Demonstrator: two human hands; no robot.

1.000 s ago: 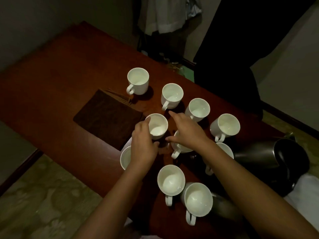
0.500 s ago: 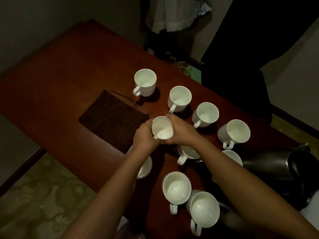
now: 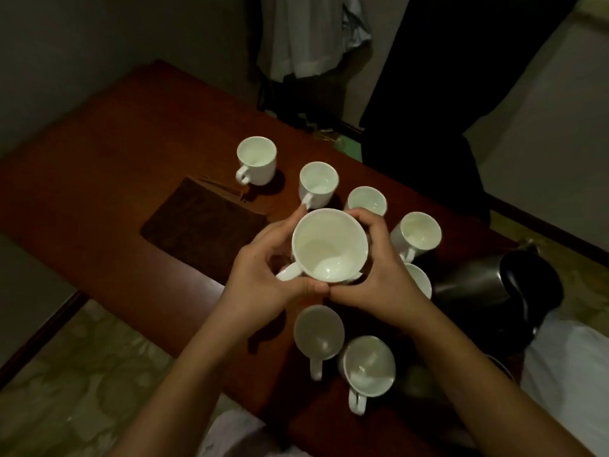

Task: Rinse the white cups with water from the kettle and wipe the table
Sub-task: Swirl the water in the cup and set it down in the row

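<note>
Both hands, left (image 3: 260,285) and right (image 3: 379,285), cupped one raised cup (image 3: 329,247) above the table (image 3: 99,153). Rinse step, likely; next a swirl and tip-out (little water visible). Other cups stood around; kettle (image 3: 494,285) right, brown cloth (image 3: 201,232) left. Beyond: wall, hanging clothes.

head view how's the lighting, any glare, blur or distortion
Head view: dim and greenish, the white cup held by the left hand and right hand brightest; faint sheen on the steel kettle, no harsh glare; table edges bow from the wide lens; image soft.
</note>
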